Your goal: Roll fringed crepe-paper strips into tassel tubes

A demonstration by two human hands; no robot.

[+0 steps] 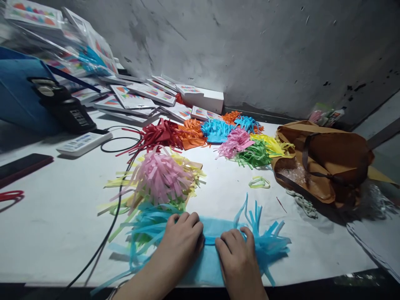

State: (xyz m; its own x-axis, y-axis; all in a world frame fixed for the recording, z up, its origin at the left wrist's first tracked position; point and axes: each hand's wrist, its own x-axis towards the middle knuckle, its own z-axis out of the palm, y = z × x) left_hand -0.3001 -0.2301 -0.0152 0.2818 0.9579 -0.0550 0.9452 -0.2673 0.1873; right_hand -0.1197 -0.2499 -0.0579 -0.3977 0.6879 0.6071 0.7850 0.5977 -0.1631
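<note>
My left hand (183,235) and my right hand (236,252) rest side by side at the table's near edge, fingers curled and pressed down on a sheet of light blue fringed paper (215,229). Cut strips of it fan out to the right (268,241) and to the left (146,233). Both hands pinch the folded middle of the sheet. Just beyond my left hand lies a pile of pink, yellow and green fringed paper (159,177).
Red (159,135), orange, blue, pink (236,141), green and yellow fringed bundles lie further back. A brown bag (325,162) sits at the right. White boxes (203,98) line the wall. A black cable (115,208), a remote-like device (83,142) and a phone (21,164) lie left.
</note>
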